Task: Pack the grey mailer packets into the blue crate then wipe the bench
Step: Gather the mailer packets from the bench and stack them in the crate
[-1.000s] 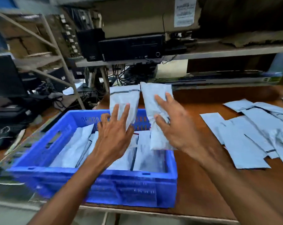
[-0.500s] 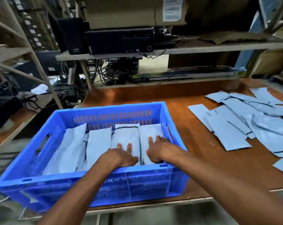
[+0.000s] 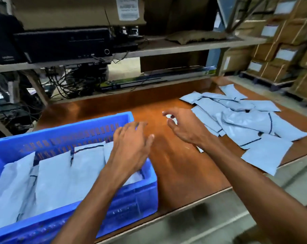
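Observation:
The blue crate [image 3: 64,136] stands at the bench's front left with several grey mailer packets [image 3: 54,176] upright side by side inside it. My left hand [image 3: 131,145] hovers over the crate's right end, fingers spread and holding nothing. My right hand [image 3: 182,127] is in the air over the brown bench [image 3: 174,173], between the crate and a loose pile of grey mailer packets [image 3: 240,120] at the right; its fingers are loosely curled and empty.
A low shelf [image 3: 149,85] with cables and flat boxes runs along the bench's back edge. Above it a shelf carries black electronics [image 3: 61,43] and cardboard boxes. Stacked cartons [image 3: 281,55] stand at the far right. The bench's front edge is near.
Both hands set two packets down into the crate, let go, and have lifted out. They have moved right toward the pile, and the view has swung right.

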The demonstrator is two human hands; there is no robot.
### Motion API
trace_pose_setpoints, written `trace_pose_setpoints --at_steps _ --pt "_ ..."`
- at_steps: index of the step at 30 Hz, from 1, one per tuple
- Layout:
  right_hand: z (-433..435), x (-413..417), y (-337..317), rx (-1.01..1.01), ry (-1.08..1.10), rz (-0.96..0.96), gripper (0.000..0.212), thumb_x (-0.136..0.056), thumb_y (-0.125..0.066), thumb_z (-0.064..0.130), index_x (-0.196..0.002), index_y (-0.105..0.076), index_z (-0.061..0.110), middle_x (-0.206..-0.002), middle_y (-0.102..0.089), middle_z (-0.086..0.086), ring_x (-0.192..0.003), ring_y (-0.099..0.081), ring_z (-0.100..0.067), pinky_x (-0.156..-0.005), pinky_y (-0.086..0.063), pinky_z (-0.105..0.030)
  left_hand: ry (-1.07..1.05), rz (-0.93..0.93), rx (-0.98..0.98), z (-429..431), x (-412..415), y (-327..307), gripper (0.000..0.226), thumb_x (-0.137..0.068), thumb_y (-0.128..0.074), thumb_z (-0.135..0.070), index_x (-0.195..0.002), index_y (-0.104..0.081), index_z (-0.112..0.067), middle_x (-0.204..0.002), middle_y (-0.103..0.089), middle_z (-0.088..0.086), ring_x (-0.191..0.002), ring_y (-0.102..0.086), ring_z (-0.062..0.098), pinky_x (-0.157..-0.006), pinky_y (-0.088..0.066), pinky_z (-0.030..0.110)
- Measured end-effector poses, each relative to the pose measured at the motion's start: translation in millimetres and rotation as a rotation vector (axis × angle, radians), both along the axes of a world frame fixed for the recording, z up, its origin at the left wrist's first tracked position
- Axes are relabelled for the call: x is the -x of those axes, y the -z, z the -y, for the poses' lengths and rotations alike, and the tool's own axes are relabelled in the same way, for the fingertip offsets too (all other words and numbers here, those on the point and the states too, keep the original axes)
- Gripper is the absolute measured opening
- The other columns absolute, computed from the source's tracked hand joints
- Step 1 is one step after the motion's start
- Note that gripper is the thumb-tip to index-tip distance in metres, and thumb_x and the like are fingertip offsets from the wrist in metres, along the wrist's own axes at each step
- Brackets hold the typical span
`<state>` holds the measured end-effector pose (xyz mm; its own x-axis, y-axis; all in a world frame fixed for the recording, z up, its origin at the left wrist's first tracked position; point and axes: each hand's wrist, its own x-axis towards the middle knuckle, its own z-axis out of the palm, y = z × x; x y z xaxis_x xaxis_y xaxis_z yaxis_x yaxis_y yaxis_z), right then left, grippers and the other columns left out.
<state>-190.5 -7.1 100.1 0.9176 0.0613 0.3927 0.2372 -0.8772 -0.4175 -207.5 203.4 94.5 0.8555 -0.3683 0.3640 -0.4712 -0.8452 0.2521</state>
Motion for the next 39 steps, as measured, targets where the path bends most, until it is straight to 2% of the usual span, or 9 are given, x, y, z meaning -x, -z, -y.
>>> trace_pose_setpoints --at_steps 5,8,16,21,24,29,32,35,39 --pt "122.1 25.5 57.5 -0.008 0.261 -0.217 0.029 -0.093 -0.058 0.024 -0.121 -0.065 0.023 -0.123 -0.067 -0.003 -0.11 -0.063 -0.024 -0.093 -0.048 -0.034 0.181 -0.079 -0.061 133.5 6.2 42.9 0.048 -0.094 -0.046 -0.048 -0.137 -0.049 -0.025 -0.134 -0.058 0.001 -0.126 -0.05 0.025 -0.107 -0.032 0.041" --pt "197.7 50.9 93.4 -0.019 0.429 -0.348 0.032 -0.092 -0.057 0.021 -0.124 -0.064 0.019 -0.125 -0.066 -0.007 -0.114 -0.061 -0.027 -0.094 -0.046 -0.033 0.228 -0.258 -0.09 186.7 -1.2 78.2 0.052 -0.096 -0.044 -0.048 -0.141 -0.045 -0.024 -0.143 -0.051 0.005 -0.131 -0.046 0.029 -0.108 -0.034 0.044" --pt "352.5 59.3 155.6 -0.004 0.547 -0.279 0.047 -0.09 -0.065 0.026 -0.134 -0.055 0.012 -0.132 -0.061 -0.012 -0.119 -0.057 -0.032 -0.098 -0.046 -0.043 0.074 -0.378 -0.202 298.8 -61.3 134.5 0.066 -0.097 -0.034 -0.06 -0.154 -0.019 -0.029 -0.163 -0.014 0.004 -0.148 -0.011 0.036 -0.118 -0.018 0.054" --pt "413.1 -13.4 149.7 0.382 0.444 -0.295 0.068 -0.09 -0.059 0.042 -0.151 -0.031 0.03 -0.16 -0.026 -0.007 -0.145 -0.022 -0.034 -0.114 -0.027 -0.053 -0.019 -0.498 -0.273 332.7 -98.7 151.8 0.071 -0.089 -0.013 -0.078 -0.152 0.002 -0.05 -0.164 0.013 -0.01 -0.148 0.012 0.042 -0.117 -0.002 0.062" --pt "441.9 -49.5 153.5 0.54 0.426 -0.437 0.072 -0.091 -0.051 0.052 -0.153 -0.014 0.044 -0.164 -0.011 0.0 -0.149 -0.006 -0.032 -0.117 -0.009 -0.056 -0.035 -0.601 -0.298 330.4 -104.5 166.3 0.076 -0.081 -0.006 -0.086 -0.15 -0.002 -0.055 -0.163 0.011 -0.017 -0.148 0.014 0.041 -0.117 0.003 0.063" --pt "434.6 -64.7 159.0 0.765 0.289 -0.3 0.052 -0.095 -0.046 0.031 -0.146 -0.036 0.034 -0.136 -0.055 -0.007 -0.119 -0.053 -0.034 -0.107 -0.031 -0.053 -0.015 -0.555 -0.215 301.8 -94.2 176.2 0.064 -0.086 -0.025 -0.081 -0.141 -0.033 -0.048 -0.162 -0.006 -0.018 -0.149 0.004 0.04 -0.118 -0.011 0.06" --pt "401.3 -62.0 146.9 0.602 0.165 -0.073 0.053 -0.084 -0.055 0.005 -0.131 -0.059 0.028 -0.128 -0.062 -0.013 -0.118 -0.056 -0.04 -0.108 -0.031 -0.058 -0.041 -0.509 -0.24 276.1 -80.3 178.8 0.053 -0.09 -0.037 -0.073 -0.134 -0.04 -0.044 -0.161 -0.01 -0.016 -0.149 -0.004 0.04 -0.118 -0.015 0.058" --pt "342.4 -41.4 152.0 0.488 -0.161 0.151 0.05 -0.085 -0.042 0.008 -0.117 -0.068 0.035 -0.141 -0.055 -0.007 -0.136 -0.043 -0.033 -0.112 -0.025 -0.06 -0.04 -0.468 -0.222 240.8 -58.7 187.6 0.045 -0.091 -0.036 -0.071 -0.128 -0.039 -0.046 -0.156 -0.018 -0.019 -0.15 -0.008 0.032 -0.118 -0.017 0.054" --pt "317.2 -17.3 180.1 0.4 -0.418 0.013 0.04 -0.073 -0.065 0.013 -0.097 -0.071 0.044 -0.144 -0.051 0.003 -0.145 -0.028 -0.023 -0.114 -0.018 -0.06 -0.108 -0.384 -0.133 202.6 -36.1 188.9 0.058 -0.09 -0.025 -0.075 -0.137 -0.035 -0.044 -0.15 -0.033 -0.013 -0.146 -0.021 0.022 -0.115 -0.027 0.052"
